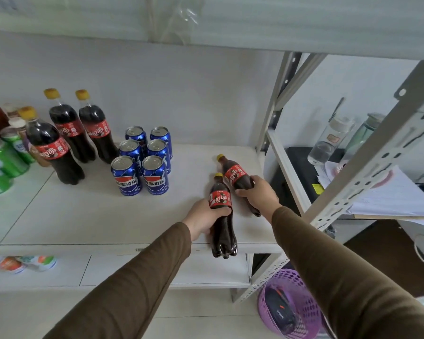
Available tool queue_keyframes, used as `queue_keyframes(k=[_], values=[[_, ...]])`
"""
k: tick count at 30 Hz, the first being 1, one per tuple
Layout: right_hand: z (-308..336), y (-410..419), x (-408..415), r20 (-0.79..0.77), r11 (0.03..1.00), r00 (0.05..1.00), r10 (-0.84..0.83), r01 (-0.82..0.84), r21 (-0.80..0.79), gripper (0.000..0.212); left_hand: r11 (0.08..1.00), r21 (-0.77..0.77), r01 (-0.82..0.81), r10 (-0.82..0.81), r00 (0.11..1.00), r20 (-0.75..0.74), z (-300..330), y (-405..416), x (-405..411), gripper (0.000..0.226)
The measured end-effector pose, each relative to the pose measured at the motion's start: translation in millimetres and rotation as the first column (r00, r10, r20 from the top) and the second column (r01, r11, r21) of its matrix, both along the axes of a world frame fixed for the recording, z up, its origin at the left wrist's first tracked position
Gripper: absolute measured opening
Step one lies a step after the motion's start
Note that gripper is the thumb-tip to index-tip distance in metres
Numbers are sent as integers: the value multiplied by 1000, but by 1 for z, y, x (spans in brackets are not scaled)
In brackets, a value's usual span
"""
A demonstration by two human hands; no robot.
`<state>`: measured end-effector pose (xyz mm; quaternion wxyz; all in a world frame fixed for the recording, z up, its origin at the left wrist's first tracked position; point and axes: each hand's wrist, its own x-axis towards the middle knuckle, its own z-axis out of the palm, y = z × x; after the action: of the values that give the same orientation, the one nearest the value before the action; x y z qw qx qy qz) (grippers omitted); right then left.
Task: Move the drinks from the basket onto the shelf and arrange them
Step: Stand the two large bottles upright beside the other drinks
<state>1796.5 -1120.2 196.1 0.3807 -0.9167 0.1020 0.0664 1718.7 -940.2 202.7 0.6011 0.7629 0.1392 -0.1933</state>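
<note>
**Two cola bottles arriving at a half-stocked shelf**

Seen from above, two arms in brown sleeves reach toward a white shelf [88,216] that fills the middle of the frame. The left hand [203,220] has its fingers curled round a small cola bottle [222,216] with a red label and yellow cap, held at the shelf's front edge, its base hanging past that edge. The right hand [258,193] grips a second small cola bottle [236,176], tilted, just right of the first and over the shelf's right end. Whether either bottle touches the shelf board cannot be told.

Much of the job looks done. Already standing on the shelf: three larger cola bottles [66,133] at centre left, and beside them six blue cola cans [142,162] in two neat columns of three. At the far left edge are green cans [3,162] and other drinks, partly cut off, so their number is unclear.

The purple basket [289,304] sits on the floor at lower right. Something dark lies inside it; what it is cannot be made out. So the two held bottles still need setting upright and lining up, and perhaps one more item remains.
</note>
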Motion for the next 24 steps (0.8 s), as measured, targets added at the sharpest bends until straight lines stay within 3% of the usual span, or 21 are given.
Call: queue_keyframes(k=[6, 11, 18, 24], values=[[12, 29, -30, 75, 932, 995, -59, 28, 362, 59, 990, -113, -89, 105, 984, 143, 6, 36, -28, 39], [43, 76, -61, 99, 777, 995, -7, -57, 627, 55, 968, -218, -128, 188, 940, 284, 30, 95, -60, 59], [72, 176, -91, 169, 629, 966, 195, -255, 734, 53, 962, -153, -224, 269, 862, 430, 57, 197, -91, 63], [78, 281, -98, 205, 608, 936, 287, -343, 716, 49, 950, -63, -307, 292, 798, 528, 64, 295, -103, 71]])
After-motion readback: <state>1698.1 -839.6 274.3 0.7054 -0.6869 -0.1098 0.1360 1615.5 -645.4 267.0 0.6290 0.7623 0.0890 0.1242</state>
